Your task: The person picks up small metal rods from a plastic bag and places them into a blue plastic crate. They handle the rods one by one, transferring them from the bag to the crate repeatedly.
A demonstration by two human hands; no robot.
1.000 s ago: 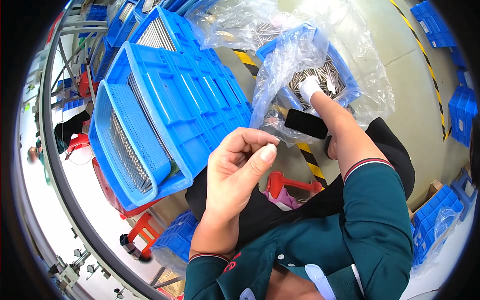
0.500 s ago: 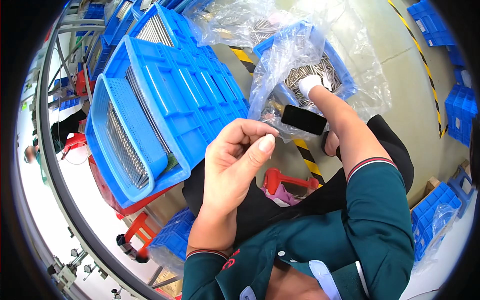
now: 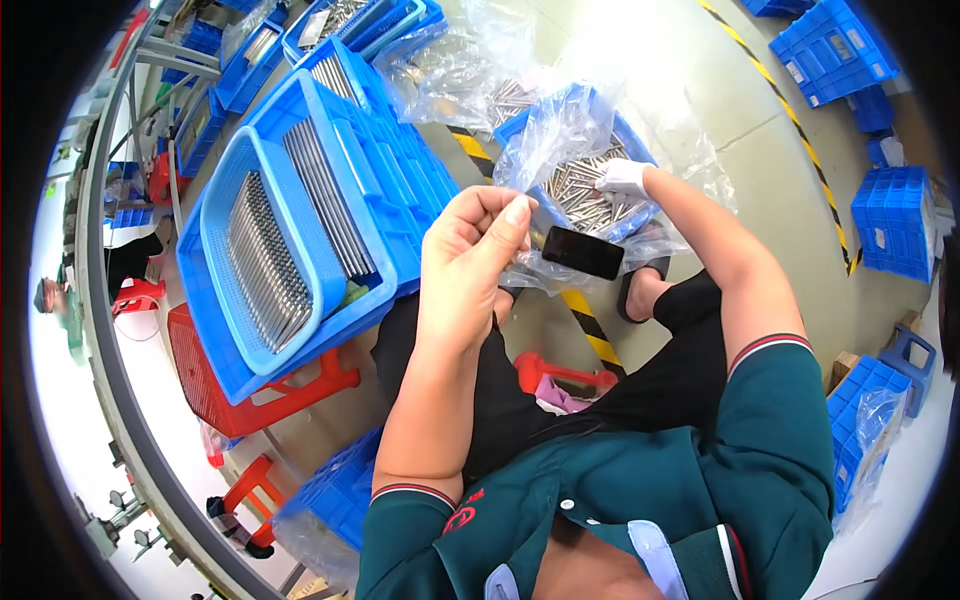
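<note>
My left hand (image 3: 475,245) is raised bare in front of me, its thumb and fingertips pinched together. Whatever lies between them, if anything, is too small to make out. Over the right side of a blue bin (image 3: 640,150) reaches my right hand (image 3: 627,178), in a white glove. Its fingers are drawn together at a heap of thin metal pins (image 3: 580,195), and I cannot see what they hold. Clear plastic sheeting (image 3: 560,135) drapes over the bin's rim. Just nearer than the bin shows a black phone-like slab (image 3: 583,252).
At left, a light-blue mesh basket (image 3: 222,195) of rows of metal rods rests in a large blue crate (image 3: 375,150), above a red stool (image 3: 215,385). Another red stool (image 3: 530,372) stands between my legs. Blue crates (image 3: 893,222) stand at right beyond black-yellow floor tape (image 3: 790,110).
The whole view has shifted, bringing more of the left basket into sight. My right hand has moved toward the bin's right side, and my left hand stays pinched.
</note>
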